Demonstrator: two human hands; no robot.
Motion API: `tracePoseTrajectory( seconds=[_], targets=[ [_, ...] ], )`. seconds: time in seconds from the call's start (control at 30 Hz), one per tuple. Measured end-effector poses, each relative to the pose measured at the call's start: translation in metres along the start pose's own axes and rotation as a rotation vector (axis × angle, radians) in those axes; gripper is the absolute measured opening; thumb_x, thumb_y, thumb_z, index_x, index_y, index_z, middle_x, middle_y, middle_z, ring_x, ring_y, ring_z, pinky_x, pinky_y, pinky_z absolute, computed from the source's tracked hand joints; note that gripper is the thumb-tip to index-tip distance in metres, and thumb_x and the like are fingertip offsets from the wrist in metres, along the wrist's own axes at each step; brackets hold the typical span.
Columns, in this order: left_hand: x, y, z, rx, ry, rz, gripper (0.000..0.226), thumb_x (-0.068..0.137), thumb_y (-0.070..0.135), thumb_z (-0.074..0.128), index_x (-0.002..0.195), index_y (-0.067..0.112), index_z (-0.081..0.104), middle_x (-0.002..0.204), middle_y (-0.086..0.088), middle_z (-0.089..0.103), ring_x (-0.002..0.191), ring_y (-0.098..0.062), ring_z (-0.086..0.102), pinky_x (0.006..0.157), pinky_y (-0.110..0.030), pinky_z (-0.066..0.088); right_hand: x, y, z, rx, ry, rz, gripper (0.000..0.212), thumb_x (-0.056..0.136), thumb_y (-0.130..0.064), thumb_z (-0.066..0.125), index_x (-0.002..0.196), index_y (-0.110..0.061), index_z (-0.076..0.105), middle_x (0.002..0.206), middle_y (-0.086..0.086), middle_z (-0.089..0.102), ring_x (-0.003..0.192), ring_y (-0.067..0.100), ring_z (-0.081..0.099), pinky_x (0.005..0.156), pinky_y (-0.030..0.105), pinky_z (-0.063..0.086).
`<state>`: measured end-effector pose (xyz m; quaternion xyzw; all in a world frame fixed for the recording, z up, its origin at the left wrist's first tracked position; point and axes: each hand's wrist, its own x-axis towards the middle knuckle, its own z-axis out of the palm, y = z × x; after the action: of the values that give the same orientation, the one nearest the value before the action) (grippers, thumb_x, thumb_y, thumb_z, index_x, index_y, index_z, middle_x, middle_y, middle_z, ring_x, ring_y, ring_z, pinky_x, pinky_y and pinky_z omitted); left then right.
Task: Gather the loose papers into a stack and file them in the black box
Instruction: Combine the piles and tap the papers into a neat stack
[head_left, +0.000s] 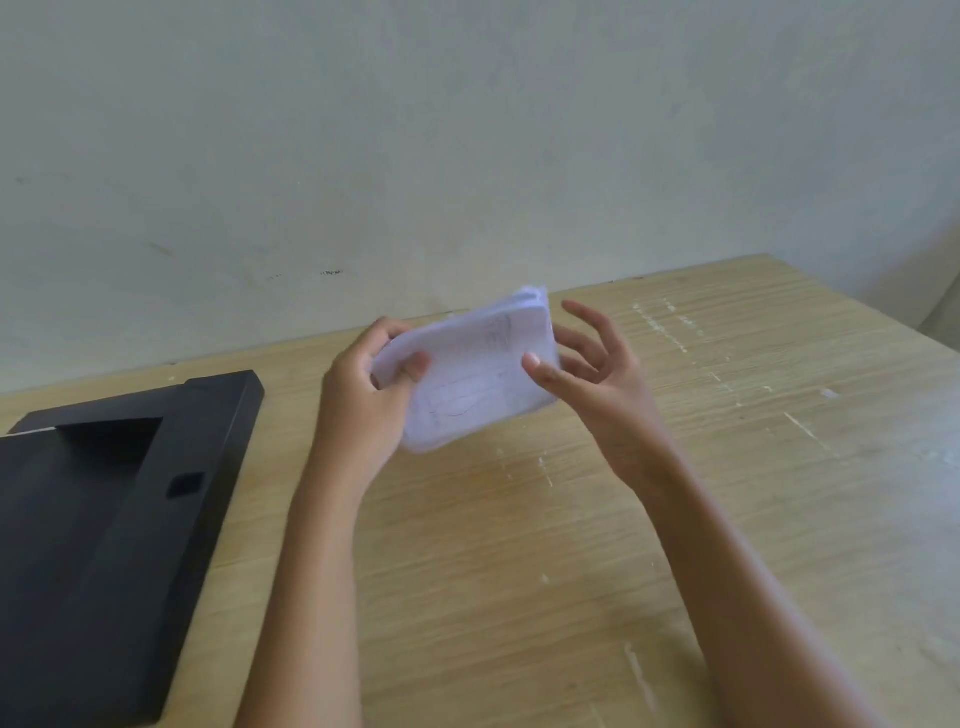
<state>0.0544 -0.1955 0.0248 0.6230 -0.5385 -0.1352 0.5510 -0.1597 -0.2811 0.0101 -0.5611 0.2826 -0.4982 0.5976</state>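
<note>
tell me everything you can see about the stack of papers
The stack of white papers is a thick, slightly uneven bundle with faint pen or pencil marks on its top sheet, blurred. It is held tilted in the air above the light wooden table. The left hand grips its near left edge, thumb on top; the right hand touches its right edge with the thumb, fingers spread.

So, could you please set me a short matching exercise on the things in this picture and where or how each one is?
Things:
1. stack of papers
2. black box
3. left hand
4. right hand

States:
A. lying open on the table's left side
B. fingers spread, at the stack's right edge
C. held up above the table
D. gripping the stack's left edge

Pairs: 1-C, 2-A, 3-D, 4-B
</note>
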Motion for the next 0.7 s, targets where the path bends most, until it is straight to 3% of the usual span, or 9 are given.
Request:
tracePoseTrajectory(
  seconds=[0.07,0.13,0.23,0.33,0.4,0.47,0.53,0.63,0.7],
  targets=[
    [0.002,0.007,-0.008,0.141,-0.030,0.061,0.006,0.093,0.031,0.062,0.098,0.030,0.066,0.075,0.005,0.061,0.060,-0.007,0.044,0.053,-0.021,0.034,-0.001,0.001,-0.001,-0.007,-0.058,0.016,0.074,0.074,-0.019,0.089,0.138,-0.028,0.052,0.121,0.004,0.072,0.107,0.020,0.072,0.083,0.033,0.061],
    [0.000,0.015,-0.003,0.165,-0.018,0.093,0.011,0.091,0.027,0.065,0.096,0.036,0.067,0.078,0.016,0.065,0.060,-0.001,0.048,0.054,-0.016,0.037,-0.002,0.005,0.008,-0.101,-0.047,0.030,0.048,0.079,-0.021,0.085,0.123,-0.024,0.065,0.112,0.009,0.075,0.100,0.023,0.074,0.074,0.036,0.063],
    [-0.010,0.010,0.018,-0.020,0.136,0.008,0.041,0.091,0.017,0.073,0.118,0.042,0.056,0.097,0.010,0.071,0.077,-0.013,0.065,0.067,-0.030,0.054,-0.004,0.015,0.023,-0.212,0.096,-0.006,0.010,0.087,-0.020,0.079,0.091,-0.023,0.071,0.098,0.012,0.077,0.090,0.023,0.074,0.073,0.043,0.061],
    [-0.013,-0.002,0.038,-0.143,0.248,-0.190,0.032,0.098,0.019,0.065,0.128,0.015,0.053,0.102,0.000,0.070,0.098,-0.021,0.069,0.081,-0.022,0.054,-0.003,0.021,0.031,-0.215,0.197,-0.079,0.010,0.089,-0.019,0.077,0.084,-0.024,0.069,0.087,0.008,0.073,0.078,0.014,0.067,0.068,0.046,0.058],
    [-0.015,-0.008,0.051,-0.036,0.280,-0.193,0.021,0.103,0.018,0.055,0.121,0.009,0.053,0.096,0.009,0.064,0.094,-0.022,0.065,0.068,-0.013,0.046,-0.004,0.025,0.036,-0.238,0.251,-0.147,0.010,0.089,-0.023,0.076,0.086,-0.026,0.067,0.081,-0.008,0.072,0.073,0.004,0.065,0.062,0.033,0.057],
    [-0.018,-0.005,0.063,0.037,0.331,-0.156,0.017,0.105,0.018,0.049,0.119,0.011,0.043,0.103,0.003,0.062,0.091,-0.022,0.060,0.066,-0.023,0.042,-0.006,0.029,0.044,-0.304,0.308,-0.220,0.012,0.090,-0.025,0.075,0.091,-0.029,0.064,0.075,-0.022,0.068,0.069,-0.007,0.062,0.060,0.014,0.048],
    [-0.024,-0.002,0.073,0.141,0.367,-0.136,0.016,0.105,0.020,0.047,0.109,0.017,0.032,0.106,-0.004,0.061,0.085,-0.025,0.058,0.066,-0.033,0.040,-0.009,0.033,0.049,-0.331,0.360,-0.265,0.013,0.091,-0.025,0.073,0.099,-0.030,0.064,0.074,-0.023,0.067,0.070,-0.011,0.061,0.060,0.009,0.045],
    [-0.028,-0.004,0.070,0.237,0.430,-0.101,0.026,0.102,0.025,0.057,0.095,0.018,0.033,0.072,0.007,0.055,0.058,-0.020,0.049,0.053,-0.034,0.027,-0.008,0.033,0.047,-0.343,0.408,-0.271,0.014,0.091,-0.026,0.073,0.096,-0.033,0.062,0.072,-0.026,0.066,0.067,-0.011,0.059,0.059,0.008,0.045],
    [-0.024,-0.008,0.058,0.215,0.371,-0.052,0.026,0.097,0.026,0.066,0.092,0.011,0.044,0.065,0.007,0.055,0.055,-0.017,0.052,0.052,-0.036,0.029,-0.006,0.031,0.044,-0.365,0.411,-0.294,0.019,0.091,-0.025,0.073,0.092,-0.038,0.059,0.075,-0.035,0.065,0.067,-0.013,0.058,0.059,0.006,0.043]
  ],
)
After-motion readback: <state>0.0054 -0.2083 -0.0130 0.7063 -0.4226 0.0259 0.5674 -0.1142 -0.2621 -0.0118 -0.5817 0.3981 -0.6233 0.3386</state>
